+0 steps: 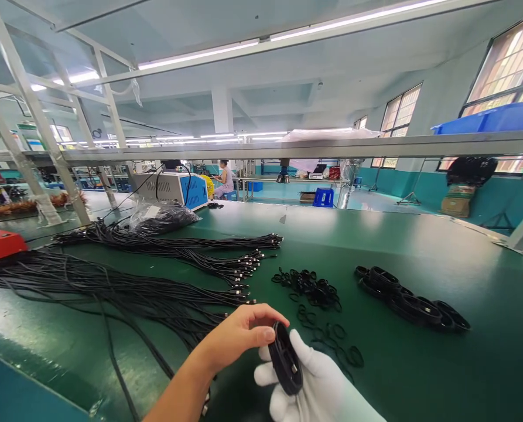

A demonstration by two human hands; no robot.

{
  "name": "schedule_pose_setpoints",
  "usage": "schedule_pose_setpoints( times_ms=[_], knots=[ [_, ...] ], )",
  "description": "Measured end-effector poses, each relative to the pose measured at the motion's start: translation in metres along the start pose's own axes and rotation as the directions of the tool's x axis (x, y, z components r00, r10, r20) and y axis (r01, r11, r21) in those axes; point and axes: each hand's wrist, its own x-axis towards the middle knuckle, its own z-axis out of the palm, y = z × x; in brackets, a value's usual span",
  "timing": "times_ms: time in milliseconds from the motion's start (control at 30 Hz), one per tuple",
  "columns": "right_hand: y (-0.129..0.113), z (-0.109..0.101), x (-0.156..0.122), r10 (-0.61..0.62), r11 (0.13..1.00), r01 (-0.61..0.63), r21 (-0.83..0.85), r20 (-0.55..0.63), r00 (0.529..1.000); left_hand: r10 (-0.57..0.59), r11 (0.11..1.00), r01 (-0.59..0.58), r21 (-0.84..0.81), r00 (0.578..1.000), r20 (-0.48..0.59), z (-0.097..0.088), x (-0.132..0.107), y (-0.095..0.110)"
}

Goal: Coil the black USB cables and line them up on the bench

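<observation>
A black USB cable point(286, 364), wound into an oval coil, is held between my two hands above the front of the green table. My right hand point(316, 381), in a white glove, grips the coil from the right and below, with the thumb along its edge. My bare left hand point(239, 334) closes thumb and fingers at the coil's upper end. One metal plug shows inside the coil. Just beyond my hands lies a pile of small black rubber bands point(316, 288), with several loose ones scattered nearer. Finished-looking coiled cables point(413, 302) lie stacked to the right.
Long bundles of straight black cables point(156, 281) spread across the left, plugs pointing right. Behind them are a plastic bag point(162, 218), a blue and grey machine point(173, 189) and a red box point(0, 246). A metal shelf rail point(261, 151) crosses above the table. One person sits far back.
</observation>
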Motion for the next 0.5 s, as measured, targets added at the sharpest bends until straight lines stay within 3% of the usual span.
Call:
schedule_pose_setpoints(
  times_ms=[133,200,300,400,500],
  knots=[
    [-0.008,0.005,-0.006,-0.25,0.887,0.173,-0.427,-0.131,0.959,-0.049,0.966,0.088,0.243,0.986,-0.162,0.009,0.003,-0.001],
    [-0.013,0.009,-0.01,-0.266,0.863,0.174,-0.474,-0.135,0.954,-0.001,0.943,0.101,0.316,0.954,-0.301,0.016,0.002,0.001],
    [-0.015,0.014,-0.015,-0.269,0.893,0.19,-0.409,-0.143,0.953,-0.089,0.969,0.18,0.172,0.896,-0.436,0.025,-0.004,0.002],
    [-0.012,0.016,-0.016,-0.293,0.888,0.213,-0.407,-0.147,0.945,-0.275,0.962,0.257,-0.097,0.9,-0.338,0.035,-0.011,-0.003],
    [-0.011,0.018,-0.014,-0.268,0.872,0.165,-0.461,-0.166,0.949,-0.307,0.937,0.243,-0.249,0.915,-0.261,0.044,-0.015,-0.01]
  ],
)
